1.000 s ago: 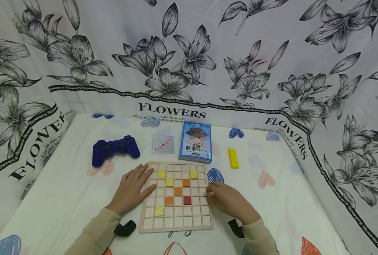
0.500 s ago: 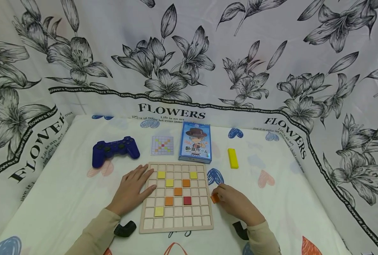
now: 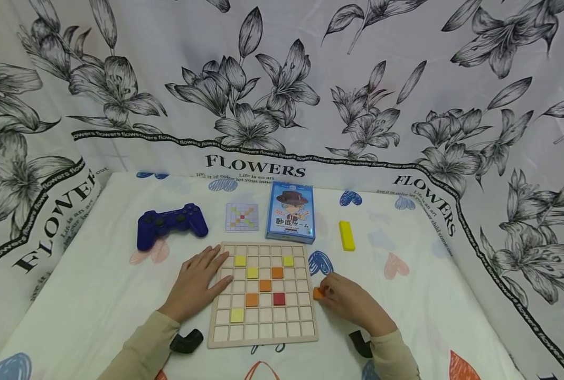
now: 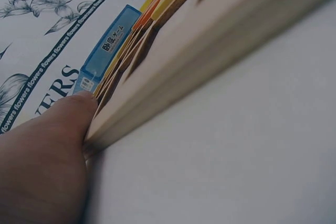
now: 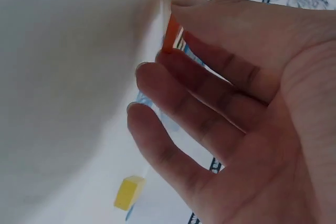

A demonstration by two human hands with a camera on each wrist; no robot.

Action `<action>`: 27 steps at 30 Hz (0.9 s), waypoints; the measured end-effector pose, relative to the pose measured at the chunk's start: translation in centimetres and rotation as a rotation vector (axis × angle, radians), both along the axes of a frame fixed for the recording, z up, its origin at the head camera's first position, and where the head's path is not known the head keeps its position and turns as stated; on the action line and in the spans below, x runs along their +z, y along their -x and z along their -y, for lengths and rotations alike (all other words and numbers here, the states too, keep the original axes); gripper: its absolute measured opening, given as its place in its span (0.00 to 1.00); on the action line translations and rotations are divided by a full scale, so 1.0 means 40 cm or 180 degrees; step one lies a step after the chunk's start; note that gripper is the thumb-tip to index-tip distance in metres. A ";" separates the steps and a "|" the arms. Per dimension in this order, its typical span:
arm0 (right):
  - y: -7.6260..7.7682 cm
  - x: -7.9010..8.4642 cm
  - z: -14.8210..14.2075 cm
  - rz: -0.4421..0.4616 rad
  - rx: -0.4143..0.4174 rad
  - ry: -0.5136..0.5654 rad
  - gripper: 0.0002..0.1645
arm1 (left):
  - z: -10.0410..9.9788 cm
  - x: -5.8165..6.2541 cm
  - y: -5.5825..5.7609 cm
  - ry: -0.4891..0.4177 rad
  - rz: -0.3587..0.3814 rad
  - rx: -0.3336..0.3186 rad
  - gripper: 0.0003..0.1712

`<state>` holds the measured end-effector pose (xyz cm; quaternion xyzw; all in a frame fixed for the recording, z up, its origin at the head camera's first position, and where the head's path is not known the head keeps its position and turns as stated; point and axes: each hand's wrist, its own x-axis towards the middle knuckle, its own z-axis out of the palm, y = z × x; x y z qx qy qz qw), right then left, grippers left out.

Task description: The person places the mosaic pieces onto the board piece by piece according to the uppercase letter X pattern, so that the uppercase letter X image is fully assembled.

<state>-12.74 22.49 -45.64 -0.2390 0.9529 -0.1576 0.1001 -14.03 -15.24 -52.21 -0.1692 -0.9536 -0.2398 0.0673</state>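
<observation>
A wooden grid board [image 3: 265, 331] lies on the bed-like cloth. Several yellow tiles, three orange tiles [image 3: 265, 285] and one red tile [image 3: 279, 299] sit in its cells. My left hand [image 3: 191, 287] rests with fingers spread along the board's left edge; in the left wrist view the thumb [image 4: 58, 124] touches that edge. Just off the board's right side, my right hand [image 3: 353, 302] pinches an orange tile [image 3: 318, 293] between thumb and fingers. The right wrist view shows this orange tile [image 5: 172, 32] edge-on under the thumb, the other fingers loosely bent.
Behind the board are a blue game box [image 3: 290, 214] and a small pattern card [image 3: 242, 217]. A blue game controller [image 3: 171, 226] lies at the back left, a yellow block [image 3: 346, 236] at the back right. A dark curved object [image 3: 187, 341] lies beside the left wrist.
My right hand has moved slightly right, away from the board's edge, and the orange tile in its fingers now shows and has turned a little. My left hand stays put.
</observation>
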 end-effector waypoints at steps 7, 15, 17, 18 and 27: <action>-0.027 0.010 0.019 0.0107 0.0175 0.0365 0.08 | 0.001 -0.002 0.002 0.0008 -0.0019 -0.0004 0.39; -0.052 0.001 0.063 0.0268 0.0444 0.0449 0.07 | 0.001 -0.005 0.004 0.0064 -0.0034 -0.0003 0.40; -0.055 0.000 0.072 0.0268 0.0483 0.0403 0.07 | 0.001 -0.004 0.006 0.0067 -0.0037 -0.0004 0.40; -0.057 -0.001 0.075 0.0252 0.0497 0.0379 0.07 | 0.001 -0.004 0.006 0.0067 -0.0039 -0.0008 0.40; -0.062 -0.006 0.102 -0.0049 0.0663 0.0216 0.08 | 0.001 -0.007 0.004 0.0001 -0.0218 -0.0008 0.38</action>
